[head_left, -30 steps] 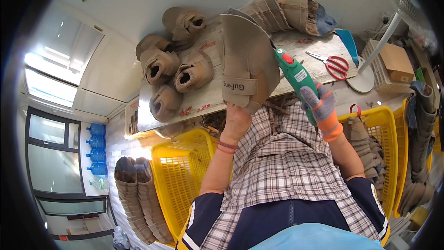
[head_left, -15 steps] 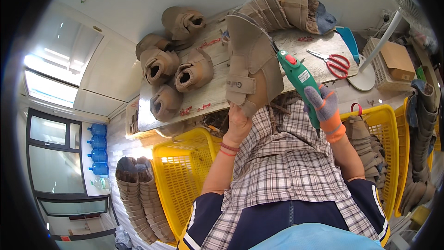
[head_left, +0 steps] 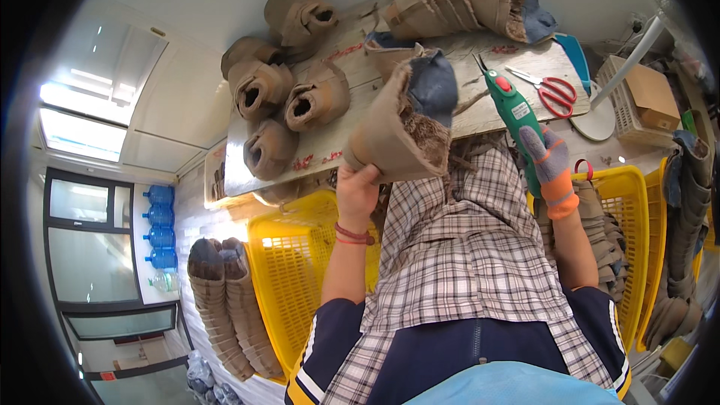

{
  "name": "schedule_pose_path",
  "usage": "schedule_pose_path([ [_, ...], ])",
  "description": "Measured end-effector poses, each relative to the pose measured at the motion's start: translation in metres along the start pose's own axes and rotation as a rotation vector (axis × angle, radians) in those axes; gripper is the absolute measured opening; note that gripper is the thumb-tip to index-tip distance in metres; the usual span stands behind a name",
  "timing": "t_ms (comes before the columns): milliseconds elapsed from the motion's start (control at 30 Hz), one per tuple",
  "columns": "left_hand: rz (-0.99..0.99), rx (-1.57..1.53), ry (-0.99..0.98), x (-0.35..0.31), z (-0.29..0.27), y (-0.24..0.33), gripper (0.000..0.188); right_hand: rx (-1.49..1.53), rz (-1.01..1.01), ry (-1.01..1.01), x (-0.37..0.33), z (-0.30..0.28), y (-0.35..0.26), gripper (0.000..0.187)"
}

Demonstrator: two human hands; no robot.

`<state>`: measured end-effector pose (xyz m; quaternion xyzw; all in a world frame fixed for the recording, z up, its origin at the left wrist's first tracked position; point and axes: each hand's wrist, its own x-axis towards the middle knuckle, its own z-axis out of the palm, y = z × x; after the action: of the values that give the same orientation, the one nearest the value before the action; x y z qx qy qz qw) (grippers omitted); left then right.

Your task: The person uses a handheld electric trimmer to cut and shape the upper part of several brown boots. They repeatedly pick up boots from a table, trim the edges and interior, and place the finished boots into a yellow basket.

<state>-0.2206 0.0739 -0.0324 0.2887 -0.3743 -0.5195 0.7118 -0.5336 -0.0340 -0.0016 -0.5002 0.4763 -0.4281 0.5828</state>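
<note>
My left hand (head_left: 355, 196), bare with red bands at the wrist, pinches the edge of a tan boot upper (head_left: 386, 139) above the table's front edge. The upper's opening faces right and shows brown fleece lining and a blue-grey patch. In a grey and orange glove, my right hand (head_left: 551, 169) is wrapped round green electric scissors (head_left: 517, 111) with a red button. Their thin blades point up and away, apart from the upper. Red-handled scissors (head_left: 556, 97) lie on the table beyond the tool.
Several curled boot uppers (head_left: 264, 91) stand on the worn white table (head_left: 360, 109). More uppers (head_left: 442, 11) lie stacked at its back. Yellow baskets (head_left: 296, 277) flank my lap, the right one holding uppers. A white fan stand (head_left: 634, 60) rises at the far right.
My left hand has turned the boot upper so its lined opening now faces right, and moved slightly left. My right hand has shifted right with the green electric scissors, away from the upper.
</note>
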Motion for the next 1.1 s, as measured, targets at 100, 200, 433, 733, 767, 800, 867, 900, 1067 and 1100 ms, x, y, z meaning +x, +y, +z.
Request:
schedule_pose_path([
  [100, 0.017, -0.242, 0.283, 0.004, -0.005, 0.017, 0.034, -0.081, -0.002, -0.033, -0.010, -0.005, 0.015, 0.033],
  [200, 0.012, -0.424, 0.167, 0.000, -0.034, 0.027, 0.032, -0.159, -0.005, -0.075, -0.017, -0.009, 0.032, 0.033],
  [433, 0.074, -0.374, 0.205, -0.003, -0.031, 0.046, 0.039, -0.237, -0.049, -0.108, -0.020, -0.007, 0.048, 0.033],
  [733, 0.041, -0.251, 0.155, -0.003, -0.043, 0.056, 0.040, -0.238, -0.015, -0.097, -0.022, 0.001, 0.059, 0.032],
  [767, 0.028, -0.244, 0.103, -0.003, -0.045, 0.057, 0.040, -0.278, -0.022, -0.091, -0.022, 0.001, 0.059, 0.033],
  [800, 0.019, -0.228, 0.165, -0.003, -0.046, 0.056, 0.038, -0.318, -0.029, -0.084, -0.022, 0.002, 0.059, 0.034],
  [867, 0.002, -0.196, 0.291, -0.003, -0.030, 0.061, 0.037, -0.443, -0.051, -0.040, -0.020, 0.006, 0.058, 0.036],
  [900, -0.005, -0.167, 0.332, -0.001, -0.025, 0.063, 0.036, -0.525, -0.066, 0.001, -0.018, 0.012, 0.055, 0.036],
  [1067, -0.133, -0.227, 0.226, 0.005, -0.035, 0.069, 0.034, -1.067, -0.068, 0.073, 0.047, 0.040, 0.065, 0.057],
  [1100, -0.154, -0.259, 0.188, 0.010, -0.034, 0.066, 0.034, -1.107, -0.070, 0.074, 0.067, 0.046, 0.074, 0.059],
])
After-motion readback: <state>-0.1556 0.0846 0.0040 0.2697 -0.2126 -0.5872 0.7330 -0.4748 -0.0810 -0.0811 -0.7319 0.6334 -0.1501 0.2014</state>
